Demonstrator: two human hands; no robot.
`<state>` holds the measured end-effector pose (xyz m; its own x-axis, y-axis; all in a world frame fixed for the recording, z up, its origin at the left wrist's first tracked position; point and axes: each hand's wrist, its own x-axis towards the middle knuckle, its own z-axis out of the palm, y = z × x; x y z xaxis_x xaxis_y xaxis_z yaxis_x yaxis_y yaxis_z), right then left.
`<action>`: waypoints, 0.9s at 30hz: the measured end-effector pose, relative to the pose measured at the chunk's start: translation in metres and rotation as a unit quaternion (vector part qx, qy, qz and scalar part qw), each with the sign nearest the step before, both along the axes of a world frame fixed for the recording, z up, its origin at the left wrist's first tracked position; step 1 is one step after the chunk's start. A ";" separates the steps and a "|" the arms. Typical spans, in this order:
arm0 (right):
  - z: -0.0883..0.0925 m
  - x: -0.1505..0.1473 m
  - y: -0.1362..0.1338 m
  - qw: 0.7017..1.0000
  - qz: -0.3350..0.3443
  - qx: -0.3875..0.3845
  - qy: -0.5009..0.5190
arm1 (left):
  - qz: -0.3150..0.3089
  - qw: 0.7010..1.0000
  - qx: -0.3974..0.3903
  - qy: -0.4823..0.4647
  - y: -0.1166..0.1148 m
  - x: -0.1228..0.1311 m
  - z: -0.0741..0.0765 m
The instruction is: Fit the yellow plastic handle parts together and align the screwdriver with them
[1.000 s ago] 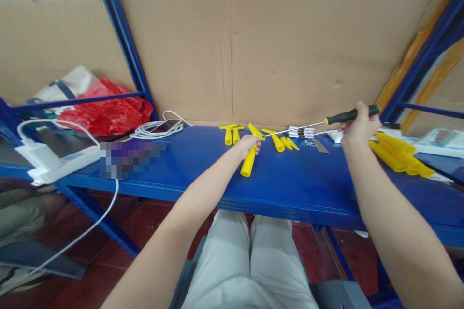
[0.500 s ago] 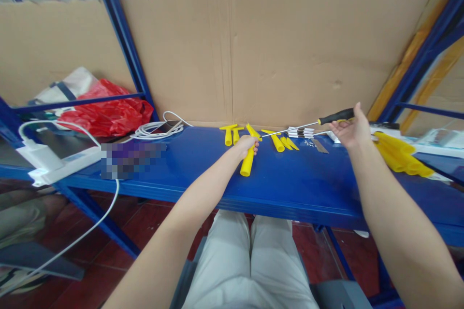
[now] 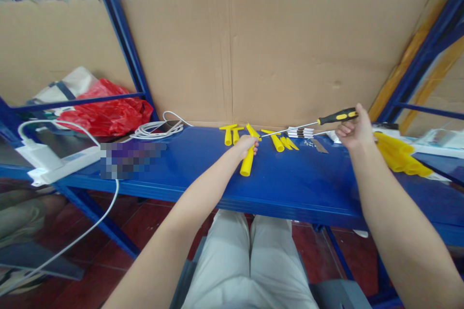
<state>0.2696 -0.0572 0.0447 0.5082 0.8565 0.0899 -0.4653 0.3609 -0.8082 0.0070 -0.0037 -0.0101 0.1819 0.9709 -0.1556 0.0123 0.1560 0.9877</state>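
Observation:
My left hand (image 3: 248, 145) is closed around a yellow plastic tool with a tube handle (image 3: 247, 164) and a flat angled head, held over the blue shelf. My right hand (image 3: 355, 130) pinches the butt end of a screwdriver (image 3: 335, 116) with a black and yellow handle. Its long thin shaft slants down leftward to the yellow tool at my left hand. The tip is hidden there. Behind my left hand lie yellow T-shaped pieces (image 3: 228, 135), and to its right another one (image 3: 277, 143) beside small yellow wedges (image 3: 289, 143).
A flat metal blade (image 3: 319, 146), tiny loose bits and small white packets (image 3: 300, 132) lie at the back of the shelf (image 3: 290, 183). Yellow tubes (image 3: 398, 154) are piled at the right. A power strip (image 3: 68, 164), coiled white cable (image 3: 157, 129) and red bag (image 3: 108, 108) occupy the left.
The screwdriver has turned about its length, so yellow patches on its handle now show. My right fingers have shifted and curled near the butt end. My left hand has stayed put.

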 end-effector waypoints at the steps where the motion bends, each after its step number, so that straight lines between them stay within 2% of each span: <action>1: 0.000 0.000 0.000 1.000 -0.008 -0.002 0.003 | 0.003 1.000 -0.002 0.000 0.000 0.000 0.000; 6: 0.002 -0.003 -0.001 1.000 -0.016 0.019 0.005 | 0.010 1.000 -0.008 0.006 0.002 0.000 -0.001; 10: 0.001 -0.003 0.001 0.999 -0.012 -0.008 -0.043 | 0.029 0.999 -0.017 0.016 0.003 -0.002 0.000; 14: 0.001 -0.004 0.001 0.997 -0.028 0.001 -0.075 | 0.034 0.999 -0.024 0.018 0.003 -0.002 0.000; 19: 0.003 -0.006 -0.003 0.998 -0.026 -0.008 -0.054 | 0.025 0.999 -0.015 0.017 0.002 -0.002 -0.001; 27: -0.001 0.002 -0.002 0.998 0.024 0.054 -0.018 | 0.025 0.999 -0.019 0.021 0.004 -0.002 -0.001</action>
